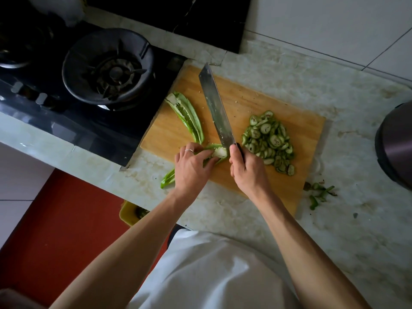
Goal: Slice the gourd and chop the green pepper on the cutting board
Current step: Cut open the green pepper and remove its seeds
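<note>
A wooden cutting board (267, 103) lies on the marble counter. A heap of round gourd slices (268, 139) sits on its right half. One split green pepper half (189, 115) lies cut side up on the board's left part. My left hand (191, 167) holds another pepper piece (217, 151) at the board's near edge, and the pepper's tail (167, 179) sticks out past my wrist over the counter. My right hand (245, 169) grips the dark handle of a cleaver (215, 105). Its blade points away from me, with its heel beside the held pepper's pale core.
A black gas stove with a burner ring (109, 68) stands left of the board. Green trimmings (318, 192) lie on the counter to the right. A dark round pot (394, 146) sits at the right edge. A yellow container (131, 212) shows below the counter edge.
</note>
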